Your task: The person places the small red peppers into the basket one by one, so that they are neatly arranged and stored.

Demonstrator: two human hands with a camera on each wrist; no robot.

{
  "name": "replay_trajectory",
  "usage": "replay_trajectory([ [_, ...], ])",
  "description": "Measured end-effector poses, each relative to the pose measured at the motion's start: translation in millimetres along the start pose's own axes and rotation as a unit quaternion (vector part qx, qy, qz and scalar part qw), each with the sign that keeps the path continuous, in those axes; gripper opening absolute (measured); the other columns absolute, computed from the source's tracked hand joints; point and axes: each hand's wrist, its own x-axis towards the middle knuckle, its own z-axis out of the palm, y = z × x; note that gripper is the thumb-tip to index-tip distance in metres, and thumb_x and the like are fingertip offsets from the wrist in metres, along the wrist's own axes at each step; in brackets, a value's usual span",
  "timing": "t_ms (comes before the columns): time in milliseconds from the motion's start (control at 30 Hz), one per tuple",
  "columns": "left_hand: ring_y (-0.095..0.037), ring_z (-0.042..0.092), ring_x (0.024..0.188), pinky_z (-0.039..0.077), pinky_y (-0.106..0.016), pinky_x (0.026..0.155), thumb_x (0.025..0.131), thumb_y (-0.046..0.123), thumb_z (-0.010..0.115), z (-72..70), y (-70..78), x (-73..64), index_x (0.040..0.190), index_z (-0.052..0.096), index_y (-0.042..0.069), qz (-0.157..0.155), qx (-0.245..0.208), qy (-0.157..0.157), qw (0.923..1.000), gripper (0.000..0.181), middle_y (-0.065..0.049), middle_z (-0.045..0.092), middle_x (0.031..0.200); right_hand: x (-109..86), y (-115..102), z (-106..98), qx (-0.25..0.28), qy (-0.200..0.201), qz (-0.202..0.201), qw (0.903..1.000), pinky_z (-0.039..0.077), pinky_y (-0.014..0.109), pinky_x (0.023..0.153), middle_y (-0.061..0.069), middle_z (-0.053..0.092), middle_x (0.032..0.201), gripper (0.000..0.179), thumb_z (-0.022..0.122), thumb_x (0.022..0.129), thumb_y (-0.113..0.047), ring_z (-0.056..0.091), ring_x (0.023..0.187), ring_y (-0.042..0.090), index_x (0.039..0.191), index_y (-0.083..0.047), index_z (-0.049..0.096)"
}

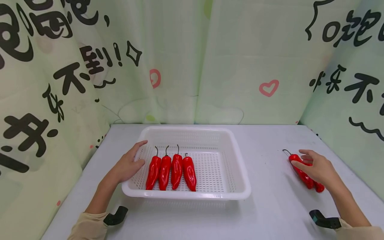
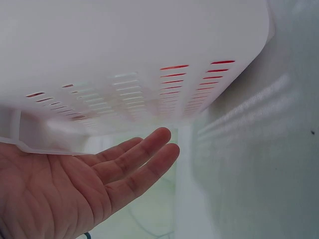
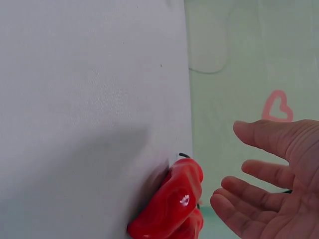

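A white plastic basket (image 1: 220, 131) with slotted walls stands on the table. Several red chili peppers (image 1: 177, 171) lie side by side in its left half, stems pointing away. My left hand (image 1: 130, 165) rests at the basket's left rim, with the thumb over the edge. Seen in the left wrist view, the other fingers (image 2: 144, 154) extend loosely outside, beneath the rim. On the right, my right hand (image 1: 319, 168) hovers over at least two more red peppers (image 3: 172, 201) lying together on the table. Its fingers are spread and apart from them in the right wrist view.
The white table (image 1: 270, 213) runs back to a pale green curtain (image 1: 240, 60) printed with black characters and hearts. Curtains also flank both sides. Black devices (image 1: 116, 216) sit at both wrists, by beige sleeves.
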Motion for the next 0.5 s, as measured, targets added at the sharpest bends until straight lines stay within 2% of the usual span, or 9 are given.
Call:
replay_trajectory([
  [500,-0.052,0.049,0.133,0.057,-0.062,0.088,0.092,0.013,0.06,1.7,-0.7,-0.3,0.16,0.025,0.015,-0.006,-0.005,0.002,1.0,0.076,-0.028,0.037,0.157,9.3,9.5,5.5,-0.018,-0.015,0.008,0.9997,0.06,0.062,0.076,0.047,0.041,0.135,0.079,0.07,0.094,-0.031,0.042,0.117,0.063,0.145,0.016,0.032],
])
